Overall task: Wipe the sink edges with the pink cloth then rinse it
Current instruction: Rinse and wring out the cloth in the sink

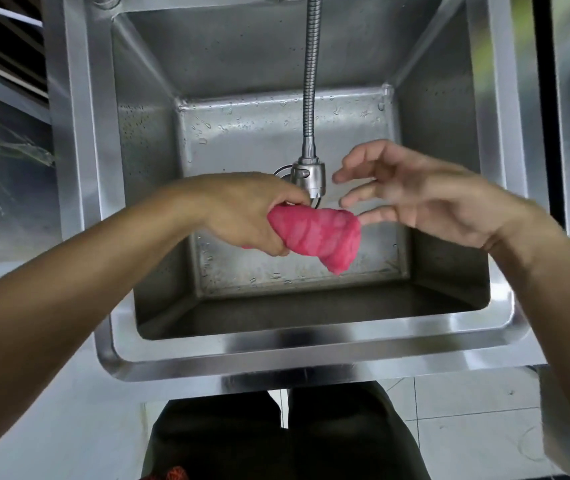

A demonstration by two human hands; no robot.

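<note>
My left hand [248, 211] grips one end of the pink cloth [321, 237], which is twisted into a thick roll and held over the middle of the steel sink basin [443, 265]. The cloth's free end droops to the right, just below the faucet head [307, 178]. My right hand [411, 192] hovers open to the right of the faucet head, fingers spread and pointing left, with one fingertip close to the cloth's free end. No water stream is visible from the faucet. Droplets dot the basin floor.
A flexible metal faucet hose [311, 74] runs down from the back rim to the faucet head. The sink's wide front rim [311, 344] lies below my arms. A white counter [51, 427] lies left; tiled floor [467, 427] shows under the sink.
</note>
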